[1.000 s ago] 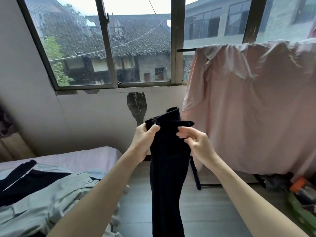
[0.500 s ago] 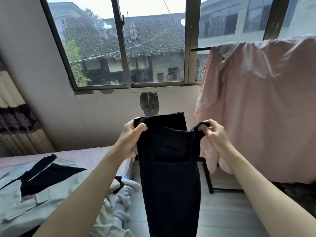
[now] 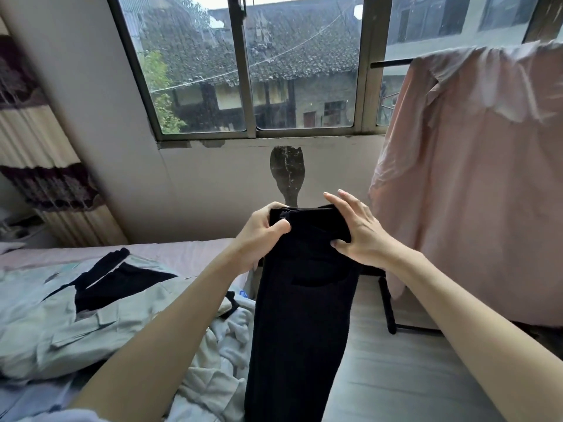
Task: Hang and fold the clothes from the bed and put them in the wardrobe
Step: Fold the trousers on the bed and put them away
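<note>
Chest-high, left hand (image 3: 259, 233) grips the black trousers (image 3: 301, 315) waistband; right hand (image 3: 356, 229) pinches it, fingers splayed.

There is only one view, so no part of the scene is shared between two. The head camera is sitting on the person's head and is looking forward and slightly down, toward the window (image 3: 253, 71) at 12 o'clock. It is staying very near to both forearms, which are entering from the bottom edge. The wide lens is bending the bed (image 3: 189, 254) at 9 o'clock and the pink sheet (image 3: 475, 178) at 2 o'clock.
</note>
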